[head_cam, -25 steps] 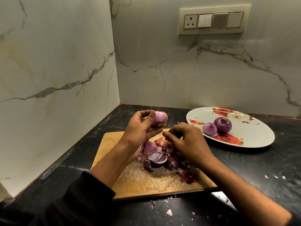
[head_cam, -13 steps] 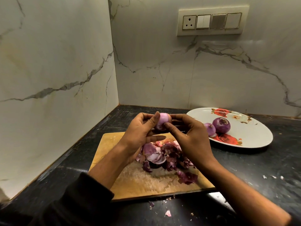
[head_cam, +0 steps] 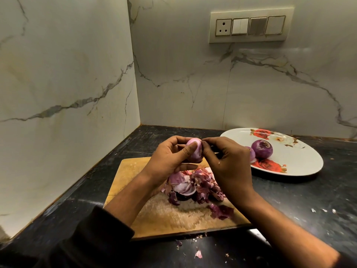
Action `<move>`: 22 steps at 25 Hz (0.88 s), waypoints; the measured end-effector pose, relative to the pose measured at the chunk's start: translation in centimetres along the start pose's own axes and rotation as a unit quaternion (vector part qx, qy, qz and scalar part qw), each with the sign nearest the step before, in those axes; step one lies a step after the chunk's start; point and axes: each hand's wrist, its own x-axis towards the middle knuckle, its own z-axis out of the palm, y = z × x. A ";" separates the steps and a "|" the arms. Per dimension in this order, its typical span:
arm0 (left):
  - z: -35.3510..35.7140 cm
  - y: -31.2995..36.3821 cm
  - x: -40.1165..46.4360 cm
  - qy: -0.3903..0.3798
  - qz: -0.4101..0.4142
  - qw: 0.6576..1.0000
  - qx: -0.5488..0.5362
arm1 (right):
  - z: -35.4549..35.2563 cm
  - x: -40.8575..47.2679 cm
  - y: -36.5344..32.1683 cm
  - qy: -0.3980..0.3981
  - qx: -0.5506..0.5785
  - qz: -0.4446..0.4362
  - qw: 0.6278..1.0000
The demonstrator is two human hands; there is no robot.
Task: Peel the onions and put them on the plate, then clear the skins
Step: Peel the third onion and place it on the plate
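**Peeling an onion over the board**

Holding a pale, mostly peeled onion (head_cam: 194, 149) above the far edge of the cutting board (head_cam: 152, 213), I have my left hand (head_cam: 170, 157) curled round it, thumb laid across its front and fingers wrapped behind. My right hand (head_cam: 226, 161) meets it from the other side, thumb and forefinger pinched together at the top of the onion; whether a bit of skin sits between them I cannot tell.

On the board, just below my hands, lies a heap of purple skins (head_cam: 195, 187), with pale inner layers mixed in. One loose piece of skin (head_cam: 222, 211) lies apart from the heap, nearer the board's near right corner.

To the right of the board, resting on the dark surface (head_cam: 318, 200), is the white plate (head_cam: 301, 163) with red roses. Two peeled onions sit on it, touching each other: a larger purple one (head_cam: 262, 151) and a smaller paler one (head_cam: 251, 154), partly hidden behind my right hand.

Small skin scraps (head_cam: 198, 254) dot the surface in front of the board's near edge.
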 end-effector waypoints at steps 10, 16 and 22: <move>-0.1 -0.1 0.1 -0.008 -0.002 1.000 0.012 | 0.4 0.4 0.5 -0.001 0.043 0.081 0.996; -0.1 0.0 0.1 -0.012 -0.009 1.000 -0.004 | 0.1 0.5 0.7 -0.063 0.109 0.105 0.986; 0.2 -0.1 0.0 -0.039 -0.004 0.999 0.022 | 0.5 0.5 0.9 -0.013 0.096 0.137 0.986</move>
